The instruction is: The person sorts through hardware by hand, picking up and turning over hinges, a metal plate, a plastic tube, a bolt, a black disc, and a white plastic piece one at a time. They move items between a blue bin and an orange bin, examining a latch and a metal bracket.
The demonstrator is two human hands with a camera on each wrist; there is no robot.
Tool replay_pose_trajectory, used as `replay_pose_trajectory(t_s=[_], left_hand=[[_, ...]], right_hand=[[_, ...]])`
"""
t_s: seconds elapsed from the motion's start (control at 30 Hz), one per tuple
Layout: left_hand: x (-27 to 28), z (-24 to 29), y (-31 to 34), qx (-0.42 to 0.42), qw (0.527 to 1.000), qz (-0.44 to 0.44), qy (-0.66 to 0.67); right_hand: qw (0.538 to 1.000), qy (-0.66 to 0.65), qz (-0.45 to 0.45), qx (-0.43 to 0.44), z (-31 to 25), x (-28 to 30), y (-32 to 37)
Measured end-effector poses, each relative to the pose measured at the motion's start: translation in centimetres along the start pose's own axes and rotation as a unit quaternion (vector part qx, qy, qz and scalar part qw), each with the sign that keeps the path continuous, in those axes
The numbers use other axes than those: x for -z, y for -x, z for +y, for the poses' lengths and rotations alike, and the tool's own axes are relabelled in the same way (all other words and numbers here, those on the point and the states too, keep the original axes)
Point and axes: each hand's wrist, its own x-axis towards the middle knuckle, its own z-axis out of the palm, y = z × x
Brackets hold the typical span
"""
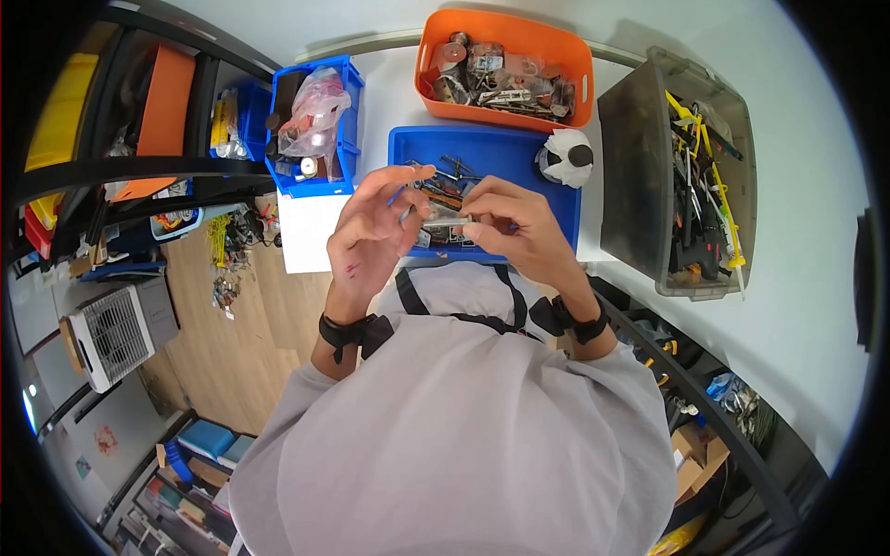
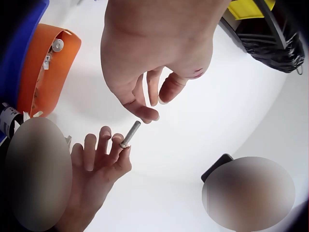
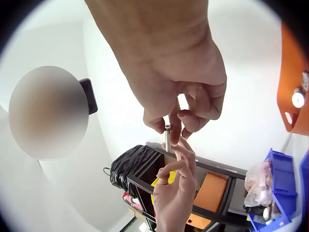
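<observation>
My right hand (image 1: 519,222) pinches a slim silver metal bolt (image 1: 445,221) by its head, between thumb and fingertips. In the right wrist view the bolt's round head (image 3: 168,127) shows a hollow in its end. The plain shank points toward my left hand (image 1: 366,227), which is raised with loosely bent fingers. In the left wrist view, the left fingertips (image 2: 153,115) hover close to the shank's free end, a small gap apart. Both hands are over the near part of a blue tray (image 1: 501,144) that holds small metal hardware (image 1: 454,170).
Behind the tray stands an orange bin (image 1: 505,113) of metal parts. A blue bin (image 1: 348,125) with plastic bags is at left, a grey crate (image 1: 640,176) of tools at right. A white-wrapped roll (image 1: 565,159) stands in the tray's far right corner. Shelving (image 1: 213,167) lines the left.
</observation>
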Motion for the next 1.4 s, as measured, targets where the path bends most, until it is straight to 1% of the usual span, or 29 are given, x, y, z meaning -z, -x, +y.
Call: replay_pose_trajectory(t_s=[0.1, 0.17, 0.23, 0.27, 0.33, 0.47, 0.53, 0.57, 0.63, 0.67, 0.73, 0.77, 0.8, 0.83, 0.87, 0.9, 0.93, 0.97, 1.0, 1.03, 1.07, 1.13, 1.17, 1.23, 1.27, 1.33, 1.4], left_hand=[[0.0, 0.1, 0.0, -0.004, 1.0, -0.006, -0.013], [-0.1, 0.3, 0.0, -0.006, 1.0, -0.008, -0.026], [-0.2, 0.6, 0.2, 0.006, 0.993, 0.014, -0.115], [-0.1, 0.5, 0.2, 0.006, 0.993, 0.013, -0.114], [0.1, 0.3, 0.3, -0.04, 0.967, -0.006, -0.252], [-0.4, 1.0, 0.7, -0.034, 0.958, -0.007, -0.284], [-0.2, 1.3, 0.7, -0.057, 0.941, -0.048, -0.331], [-0.2, 1.3, 0.8, -0.057, 0.941, -0.048, -0.331], [-0.2, 1.3, 0.8, -0.039, 0.958, -0.015, -0.285], [-0.2, 1.3, 0.8, -0.04, 0.958, -0.015, -0.285], [-0.6, 1.1, 0.3, -0.011, 0.993, 0.024, -0.114], [-1.3, 1.2, 0.4, -0.002, 0.99, 0.074, -0.123], [-1.1, 1.2, 0.2, -0.004, 0.99, 0.074, -0.124], [-0.7, 1.3, 0.0, 0.001, 0.999, 0.03, -0.04], [-0.4, 1.4, -0.1, 0.005, 0.999, -0.014, 0.044], [-1.4, 1.9, -0.2, 0.017, 0.998, 0.007, 0.053], [-1.3, 1.9, 0.0, 0.015, 0.999, 0.011, 0.051], [-1.3, 1.9, -0.1, 0.018, 0.995, 0.005, 0.098], [-1.2, 1.9, -0.2, 0.022, 0.989, -0.001, 0.145], [-1.1, 1.8, -0.2, 0.022, 0.989, -0.001, 0.145], [-1.0, 1.8, -0.2, 0.026, 0.988, 0.002, 0.155], [-0.9, 1.8, -0.2, 0.029, 0.986, 0.005, 0.165], [-0.9, 1.8, -0.1, 0.028, 0.986, 0.002, 0.165], [-0.8, 1.7, 0.0, 0.025, 0.986, 0.001, 0.166], [-0.8, 1.6, 0.1, 0.024, 0.986, 0.001, 0.167], [-0.8, 1.7, 0.2, 0.022, 0.986, 0.003, 0.168], [-0.9, 1.7, 0.2, 0.026, 0.985, 0.0, 0.168]], right_hand=[[1.0, -0.025, 0.006, 0.003, 0.1, -0.3, 0.0], [1.0, 0.004, 0.0, 0.011, -0.2, -0.3, -0.1], [1.0, -0.001, 0.0, 0.009, -0.5, -0.4, -0.2], [1.0, -0.006, 0.001, 0.007, -0.6, -0.4, -0.2], [1.0, -0.006, 0.004, 0.006, -0.8, -0.3, -0.2], [1.0, -0.005, 0.013, 0.015, -0.7, -0.3, -0.1], [1.0, 0.006, 0.013, 0.012, -1.2, -0.1, 0.0], [1.0, 0.016, 0.012, 0.01, -1.3, 0.0, 0.0], [1.0, 0.023, 0.016, 0.011, -1.3, 0.0, 0.1], [0.999, 0.03, 0.019, 0.012, -1.3, 0.0, 0.1], [0.999, 0.032, 0.034, 0.007, -0.8, 0.4, 0.0], [0.998, 0.034, 0.05, 0.003, -0.5, 0.8, -0.1], [0.995, 0.057, 0.076, 0.025, 0.0, 1.3, -0.4], [0.991, 0.079, 0.102, 0.047, 0.5, 2.0, -0.8], [0.991, 0.077, 0.098, 0.048, 0.8, 2.8, -1.2], [0.989, 0.075, 0.124, -0.018, 1.2, 3.7, -1.7], [0.982, 0.074, 0.149, -0.085, 1.7, 4.5, -2.2], [0.983, 0.072, 0.147, -0.084, 2.4, 5.4, -3.0], [0.978, -0.001, 0.163, -0.127, 3.5, 6.3, -3.8], [0.967, -0.075, 0.177, -0.169, 4.6, 7.1, -4.7], [0.967, -0.074, 0.178, -0.169, 6.1, 7.6, -5.6], [0.945, -0.143, 0.227, -0.187, 9.5, 8.4, -7.4], [0.945, -0.143, 0.226, -0.188, 10.7, 8.8, -8.1], [0.936, -0.127, 0.26, -0.199, 12.8, 9.4, -9.5], [0.937, -0.127, 0.258, -0.2, 13.6, 9.7, -10.2], [0.904, -0.186, 0.297, -0.244, 15.0, 10.2, -11.6], [0.897, -0.196, 0.299, -0.258, 16.4, 10.7, -12.6]])
